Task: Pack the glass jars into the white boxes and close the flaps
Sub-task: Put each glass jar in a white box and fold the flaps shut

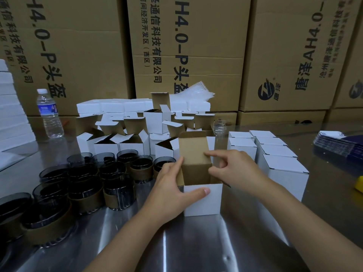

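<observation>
A white box [204, 203] with a brown inside stands open on the steel table at the centre, its lid flap [193, 148] upright. My left hand [172, 185] grips the box's left side, thumb across the white front. My right hand [233, 167] is at the box's right rim, index finger touching the upright flap, other fingers curled at the side flap. I cannot see whether a jar is inside. Several dark glass jars [86, 181] with brown paper bands stand in a cluster to the left.
Several open white boxes [121, 142] stand behind the jars; closed ones [280, 163] line up at the right. A water bottle [50, 112] stands far left, a clear glass [219, 127] behind the box, dark printed sheets [339, 143] far right. Big brown cartons [186, 46] wall the back.
</observation>
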The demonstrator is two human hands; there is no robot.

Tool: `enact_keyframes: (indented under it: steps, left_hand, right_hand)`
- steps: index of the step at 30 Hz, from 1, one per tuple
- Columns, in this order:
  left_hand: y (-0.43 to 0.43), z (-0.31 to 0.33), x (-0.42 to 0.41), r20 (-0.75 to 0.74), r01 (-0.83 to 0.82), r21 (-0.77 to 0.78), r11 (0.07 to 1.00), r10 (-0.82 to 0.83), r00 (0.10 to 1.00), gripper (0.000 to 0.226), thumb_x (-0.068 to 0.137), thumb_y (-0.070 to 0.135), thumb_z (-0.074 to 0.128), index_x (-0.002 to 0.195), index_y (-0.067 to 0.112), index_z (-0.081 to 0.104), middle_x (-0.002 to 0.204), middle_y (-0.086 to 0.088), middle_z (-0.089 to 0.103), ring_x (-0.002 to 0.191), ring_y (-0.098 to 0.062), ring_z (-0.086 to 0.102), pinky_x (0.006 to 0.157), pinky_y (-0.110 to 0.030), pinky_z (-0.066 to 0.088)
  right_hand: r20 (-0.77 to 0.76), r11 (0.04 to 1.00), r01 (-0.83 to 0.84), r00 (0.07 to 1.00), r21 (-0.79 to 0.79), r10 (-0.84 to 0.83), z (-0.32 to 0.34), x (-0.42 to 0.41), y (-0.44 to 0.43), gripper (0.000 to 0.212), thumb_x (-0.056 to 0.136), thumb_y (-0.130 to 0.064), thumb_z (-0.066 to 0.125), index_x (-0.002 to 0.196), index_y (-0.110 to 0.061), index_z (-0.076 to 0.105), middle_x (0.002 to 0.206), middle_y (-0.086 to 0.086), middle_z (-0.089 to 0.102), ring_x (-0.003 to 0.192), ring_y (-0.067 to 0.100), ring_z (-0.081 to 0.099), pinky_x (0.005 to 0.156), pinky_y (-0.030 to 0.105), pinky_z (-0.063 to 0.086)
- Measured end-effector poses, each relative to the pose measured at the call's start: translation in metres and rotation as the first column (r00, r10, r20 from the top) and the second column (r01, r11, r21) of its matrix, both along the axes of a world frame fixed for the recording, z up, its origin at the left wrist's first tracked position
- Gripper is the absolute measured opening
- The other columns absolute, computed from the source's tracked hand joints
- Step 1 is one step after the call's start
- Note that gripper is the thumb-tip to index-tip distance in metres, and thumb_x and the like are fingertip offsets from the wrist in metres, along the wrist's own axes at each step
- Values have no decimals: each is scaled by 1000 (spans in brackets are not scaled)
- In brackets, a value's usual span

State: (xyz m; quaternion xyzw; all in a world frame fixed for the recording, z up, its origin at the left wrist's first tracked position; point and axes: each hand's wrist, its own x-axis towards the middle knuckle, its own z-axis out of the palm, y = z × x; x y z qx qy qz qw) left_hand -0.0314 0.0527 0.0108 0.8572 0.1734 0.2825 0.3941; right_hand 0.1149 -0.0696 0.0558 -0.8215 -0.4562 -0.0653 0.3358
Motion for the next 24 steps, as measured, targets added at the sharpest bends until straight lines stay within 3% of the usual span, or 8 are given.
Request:
enact_keyframes:
  steps: [12,18,24]
  left_hand:
    - [1,3,-1,-114,13,28,1000,-10,993,102,58,71,64,146,38,23,123,19,28,119,-3,34,98,-24,37]
    - [2,1,-1,-76,31,43,999,-28,997,96,63,66,70,144,36,28,145,29,15,133,-2,23,110,-30,32]
    - [1,1,-3,-61,53,-48,997,-56,997,86,60,67,71,132,44,31,120,23,41,108,0,49,88,-21,48]
  right_hand:
    - [-44,1000,17,999,-19,-18,-5,1,4,30,84,-32,56,112,-34,67,49,-8,49,53,3,49,47,16,30]
    - [-55,1000,19,998,-25,-20,-5,0,4,23,86,-31,55,104,-32,68,49,-8,50,55,5,50,48,18,31]
    - [-95,999,-19,995,-34,16,-6,-5,3,14,91,-29,50,91,-27,64,62,-9,54,63,5,51,51,19,33]
